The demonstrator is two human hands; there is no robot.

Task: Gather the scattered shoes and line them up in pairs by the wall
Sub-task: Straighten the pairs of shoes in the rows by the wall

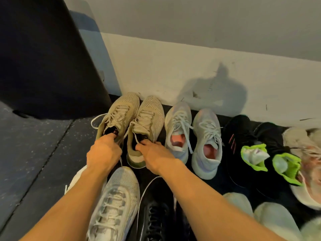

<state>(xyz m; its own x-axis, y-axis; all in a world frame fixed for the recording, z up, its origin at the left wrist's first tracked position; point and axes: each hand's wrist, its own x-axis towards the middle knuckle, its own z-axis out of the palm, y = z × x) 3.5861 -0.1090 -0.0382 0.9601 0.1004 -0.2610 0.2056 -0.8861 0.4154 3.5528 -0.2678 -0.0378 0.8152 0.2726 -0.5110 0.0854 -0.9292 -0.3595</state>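
- The left hand (104, 152) has its fingers curled into the mouth of the left tan shoe (121, 108). The right hand (154, 153) hooks into the mouth of the right tan shoe (151, 112) the same way. Both are grasping.
- Gripping at the heel end looks deliberate to me: it lets each shoe be steered toe-first and squared against its mate.
- The two tan shoes sit side by side and touching, at the left end of the row by the wall (173, 66).
- Their long axes run from the person towards the wall, toes at the skirting, heels back. The right one sits a little further back and leans slightly left.
- Next along, a pale pair (177, 122) and a black pair (243, 129) point the same way.
- A white shoe (118, 197) and a black laced shoe (156, 214) lie nearer the person, not yet in the row.
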